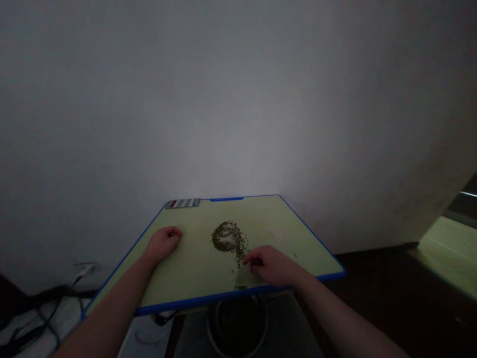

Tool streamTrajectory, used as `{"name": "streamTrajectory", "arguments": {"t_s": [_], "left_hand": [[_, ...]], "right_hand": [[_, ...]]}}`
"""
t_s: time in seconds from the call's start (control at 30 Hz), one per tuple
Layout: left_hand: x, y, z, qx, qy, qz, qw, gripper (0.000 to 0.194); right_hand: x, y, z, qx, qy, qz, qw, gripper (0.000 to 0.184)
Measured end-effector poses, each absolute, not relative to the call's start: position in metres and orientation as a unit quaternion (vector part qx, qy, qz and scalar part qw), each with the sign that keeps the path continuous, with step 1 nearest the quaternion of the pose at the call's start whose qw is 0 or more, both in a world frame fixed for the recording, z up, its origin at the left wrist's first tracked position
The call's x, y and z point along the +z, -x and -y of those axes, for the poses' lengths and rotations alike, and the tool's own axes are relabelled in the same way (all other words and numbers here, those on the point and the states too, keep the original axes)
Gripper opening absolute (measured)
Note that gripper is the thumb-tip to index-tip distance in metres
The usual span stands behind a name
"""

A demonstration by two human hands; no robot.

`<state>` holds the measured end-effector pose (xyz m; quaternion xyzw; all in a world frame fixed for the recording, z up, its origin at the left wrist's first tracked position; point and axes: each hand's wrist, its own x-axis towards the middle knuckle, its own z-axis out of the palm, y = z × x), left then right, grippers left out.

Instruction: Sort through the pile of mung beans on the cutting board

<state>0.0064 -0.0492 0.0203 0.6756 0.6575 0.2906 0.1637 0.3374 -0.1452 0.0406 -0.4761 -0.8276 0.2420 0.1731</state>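
Observation:
A pile of small green beans (pixel 219 240) mixed with white grains (pixel 230 240) lies mid-board on a pale yellow-green board (pixel 197 273) with a blue rim. From it a loose trail of beans (pixel 239 257) runs toward the front edge. My right hand (pixel 266 263) is beside this trail, fingers bent and fingertips close together; what they hold, if anything, is too small to tell. Under it shows a faint round outline, perhaps a clear dish (pixel 244 277). Well left of the pile, my left hand (pixel 164 242) rests on the board with its fingers curled in, apparently holding nothing.
Below the board's front edge stands a dark round pot (pixel 238 323). A flat grey-striped object (pixel 182 203) lies at the back left corner. Thinly scattered pale grains (pixel 278 233) lie right of the pile. Behind is a wall (pixel 238 124); cables (pixel 48 318) run at lower left.

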Motion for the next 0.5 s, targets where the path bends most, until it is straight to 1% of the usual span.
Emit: {"name": "streamTrajectory", "arguments": {"t_s": [0.5], "left_hand": [[0.0244,-0.0099,0.0532,0.288,-0.674,-0.660,0.165,0.019]], "right_hand": [[0.0406,-0.3414,0.1496,0.278,0.464,0.822,0.177,0.033]]}}
